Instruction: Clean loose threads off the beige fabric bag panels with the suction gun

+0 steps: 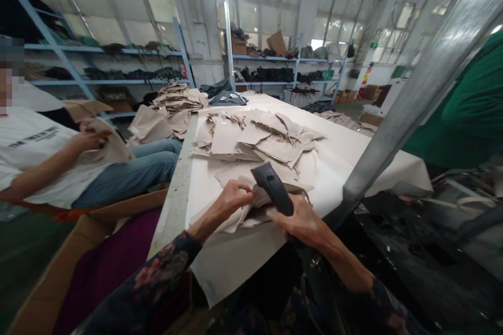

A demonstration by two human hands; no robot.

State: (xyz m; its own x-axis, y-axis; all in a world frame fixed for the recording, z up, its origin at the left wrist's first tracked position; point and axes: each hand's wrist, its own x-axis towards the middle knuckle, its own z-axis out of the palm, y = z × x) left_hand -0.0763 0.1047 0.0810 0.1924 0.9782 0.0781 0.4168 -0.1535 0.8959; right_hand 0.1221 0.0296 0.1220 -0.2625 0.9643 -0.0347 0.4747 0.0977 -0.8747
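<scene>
Black handheld tool [271, 184] in the right hand [302, 220], fingers wrapped round it; left hand [232, 197] just pinches some beige fabric [259, 198] by the table's [334, 152] near edge.

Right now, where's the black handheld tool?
Head view, just right of centre: the black handheld tool is in the right hand, beside the left hand, near the beige fabric pile.

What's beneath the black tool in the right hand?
Beige fabric shows beneath the black tool. What lies directly behind the tool and the right hand is covered and can't be seen.
</scene>
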